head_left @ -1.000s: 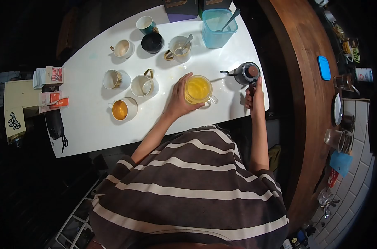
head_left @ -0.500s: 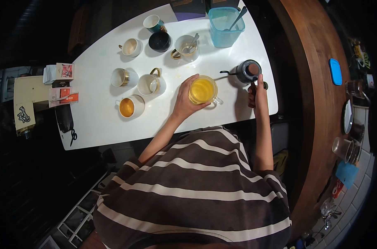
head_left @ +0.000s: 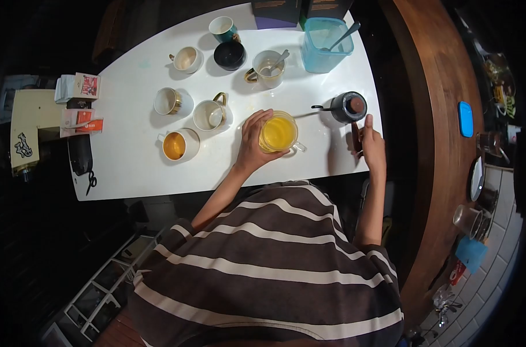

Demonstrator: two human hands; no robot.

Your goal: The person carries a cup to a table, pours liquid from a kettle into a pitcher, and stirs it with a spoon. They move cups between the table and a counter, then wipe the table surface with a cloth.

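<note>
My left hand is wrapped around a clear glass mug of yellow liquid near the table's front edge; its handle points right. My right hand is just right of the brown handle of a small black gooseneck kettle. One finger points up and the others are loosely bent; whether they still touch the handle is hard to see. The kettle has a brown lid knob, and its thin spout points left toward the glass mug. A glass mug with a spoon stands beyond my left hand.
On the white table stand several white mugs, one with amber inside, a black bowl and a teal cup. A blue tub holding a spoon is at the back right. A wooden counter runs along the right.
My right hand has drawn back to the right from the kettle's handle, which now shows more. The glass mug in my left hand has come slightly nearer and left. The camera view has shifted a little.
</note>
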